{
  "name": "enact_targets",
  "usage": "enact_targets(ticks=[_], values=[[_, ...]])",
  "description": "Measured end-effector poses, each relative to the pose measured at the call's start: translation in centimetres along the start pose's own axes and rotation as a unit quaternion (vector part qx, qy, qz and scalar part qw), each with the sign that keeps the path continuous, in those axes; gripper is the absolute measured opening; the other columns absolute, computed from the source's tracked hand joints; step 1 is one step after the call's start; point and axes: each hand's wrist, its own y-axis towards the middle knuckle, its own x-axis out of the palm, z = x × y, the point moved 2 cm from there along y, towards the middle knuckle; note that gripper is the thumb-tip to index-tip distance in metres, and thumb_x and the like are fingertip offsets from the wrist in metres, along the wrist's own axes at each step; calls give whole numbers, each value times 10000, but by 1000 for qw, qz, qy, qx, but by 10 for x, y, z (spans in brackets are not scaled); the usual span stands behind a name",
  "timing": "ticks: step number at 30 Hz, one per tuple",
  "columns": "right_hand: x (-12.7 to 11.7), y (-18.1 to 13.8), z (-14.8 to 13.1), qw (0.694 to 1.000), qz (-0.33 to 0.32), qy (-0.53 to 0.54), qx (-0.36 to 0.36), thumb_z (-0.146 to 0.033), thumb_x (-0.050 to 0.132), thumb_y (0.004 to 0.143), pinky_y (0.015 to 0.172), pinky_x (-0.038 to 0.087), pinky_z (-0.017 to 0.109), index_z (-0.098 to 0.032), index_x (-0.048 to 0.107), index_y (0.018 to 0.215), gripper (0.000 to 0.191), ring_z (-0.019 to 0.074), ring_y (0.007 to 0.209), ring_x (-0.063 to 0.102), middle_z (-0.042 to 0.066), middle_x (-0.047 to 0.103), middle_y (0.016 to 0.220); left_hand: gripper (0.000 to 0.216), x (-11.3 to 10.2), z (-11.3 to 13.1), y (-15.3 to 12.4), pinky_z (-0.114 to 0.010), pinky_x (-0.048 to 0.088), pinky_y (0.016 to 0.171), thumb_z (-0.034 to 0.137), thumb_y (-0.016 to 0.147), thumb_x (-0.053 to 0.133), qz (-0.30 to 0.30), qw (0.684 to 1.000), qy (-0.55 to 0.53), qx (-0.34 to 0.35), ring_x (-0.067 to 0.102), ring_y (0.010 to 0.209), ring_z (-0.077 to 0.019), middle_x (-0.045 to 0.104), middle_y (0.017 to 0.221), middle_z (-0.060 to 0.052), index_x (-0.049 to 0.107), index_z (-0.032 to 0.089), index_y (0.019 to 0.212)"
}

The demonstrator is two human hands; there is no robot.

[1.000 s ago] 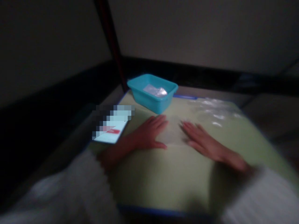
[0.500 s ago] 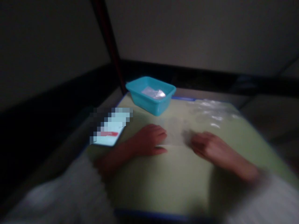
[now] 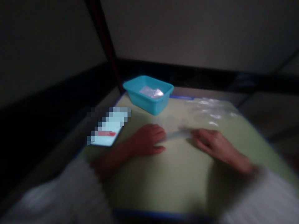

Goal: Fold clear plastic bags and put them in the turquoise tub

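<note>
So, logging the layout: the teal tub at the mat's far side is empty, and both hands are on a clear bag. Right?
No: the head view shows a packet in the tub; it is not empty. Otherwise right: it sits at the far side of the mat, left hand and right hand on a clear bag.

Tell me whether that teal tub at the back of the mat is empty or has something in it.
Not empty: the teal tub holds a crinkled clear plastic bag lying on its bottom.
</note>
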Motion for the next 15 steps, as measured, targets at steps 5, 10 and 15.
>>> enact_targets(ticks=[5, 10, 15], values=[[4, 1, 2, 999, 17, 9, -29, -264, 384, 952, 683, 521, 325, -147, 636, 953, 278, 191, 765, 648, 99, 675, 887, 287, 1, -1, 0, -356, 413, 884, 382, 820, 564, 7, 1000, -3, -7, 555, 990, -229, 621, 1087, -94, 589, 155, 994], [3, 5, 4, 997, 69, 29, -9, -249, 415, 919, 720, 499, 364, -183, 642, 897, 238, 210, 808, 611, 83, 666, 873, 272, 3, -3, 0, -364, 414, 916, 320, 813, 561, 33, 999, -24, -22, 562, 1017, -227, 626, 1112, -87, 587, 166, 1035], [0, 8, 4, 987, 112, 104, 51, -242, 451, 895, 784, 482, 375, -207, 591, 909, 146, 220, 902, 613, 79, 677, 992, 215, 7, -9, 0, -334, 456, 897, 212, 802, 534, 90, 991, -90, -51, 585, 1010, -200, 648, 1079, -76, 609, 164, 998]])
